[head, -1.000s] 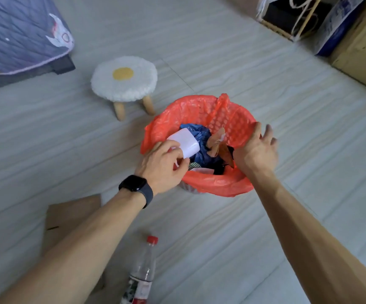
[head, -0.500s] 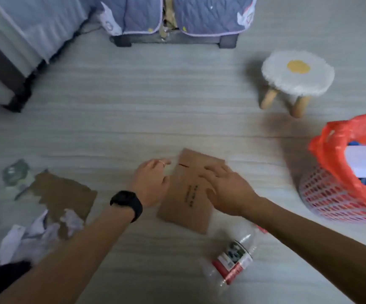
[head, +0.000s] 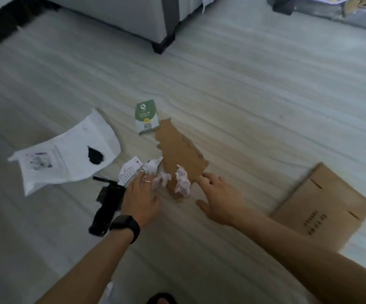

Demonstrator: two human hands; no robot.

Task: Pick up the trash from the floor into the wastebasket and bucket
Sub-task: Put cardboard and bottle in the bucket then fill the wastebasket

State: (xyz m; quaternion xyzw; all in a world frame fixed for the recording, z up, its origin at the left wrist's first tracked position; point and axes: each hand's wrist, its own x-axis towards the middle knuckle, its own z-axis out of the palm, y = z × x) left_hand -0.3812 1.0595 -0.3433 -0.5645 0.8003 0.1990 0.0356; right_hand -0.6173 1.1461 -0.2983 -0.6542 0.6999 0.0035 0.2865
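Head view, blurred by motion.

- 6 o'clock, nearest you: a dark slipper toe (head: 161, 299) at the frame's bottom edge.
- Your left hand (head: 141, 198), black watch (head: 125, 227) on the wrist, lies low over the floor (head: 243, 95). The fingers are stretched forward and loosely spread, not curled round anything. Their tips reach the crumpled tissue wads (head: 182, 182). Blur hides whether they touch.
- Your right hand (head: 219, 200) is spread wide, palm down, and holds nothing. Its index tip is at the near corner of the torn cardboard scrap (head: 177, 148).
- 8 o'clock of the left hand, just beside it: a black object (head: 107, 202) on the floor; I cannot tell what kind.
- 3 o'clock of the right hand, apart from it: a flattened cardboard box (head: 324, 205).
- 12 o'clock, between the hands: the tissue wads lie on the scrap's near end. A small printed card (head: 130, 170) lies at 11 o'clock of the left fingertips.
- 10 o'clock: a creased white sheet (head: 68, 154) with a black blot (head: 95, 155) on it.
- 12 o'clock, beyond the scrap and touching its far tip: a green-and-white packet (head: 145, 117).
- Farthest, 11 o'clock: a grey furniture base (head: 133, 16).
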